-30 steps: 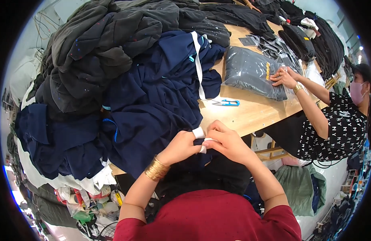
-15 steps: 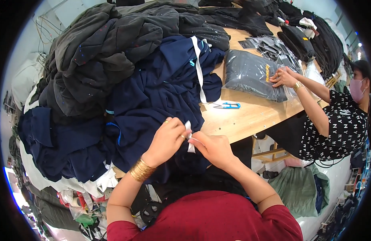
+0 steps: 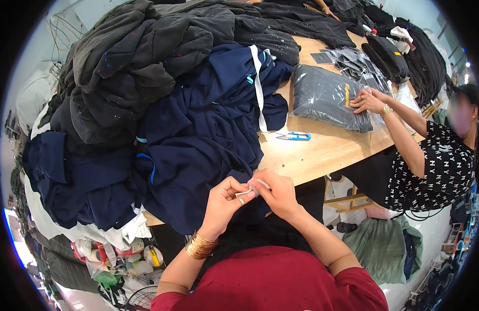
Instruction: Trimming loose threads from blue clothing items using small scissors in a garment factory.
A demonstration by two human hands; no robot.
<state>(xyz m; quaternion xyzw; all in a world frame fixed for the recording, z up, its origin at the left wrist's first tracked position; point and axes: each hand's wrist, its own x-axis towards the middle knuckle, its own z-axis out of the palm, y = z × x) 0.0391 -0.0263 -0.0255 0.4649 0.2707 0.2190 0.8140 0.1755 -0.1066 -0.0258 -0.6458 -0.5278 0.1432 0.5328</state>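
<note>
Place: a garment workshop, at the finishing and packing stage.
Counter: a long wooden counter (image 3: 322,150), its left end and far edge buried under heaped navy garments (image 3: 198,145) and dark grey garments (image 3: 146,57).
Packing: folded dark clothes in clear plastic bags (image 3: 325,96) near its right edge, a co-worker's hands (image 3: 369,101) pressing one.
Tools: blue thread snips (image 3: 294,136) on the bare wood.
</note>
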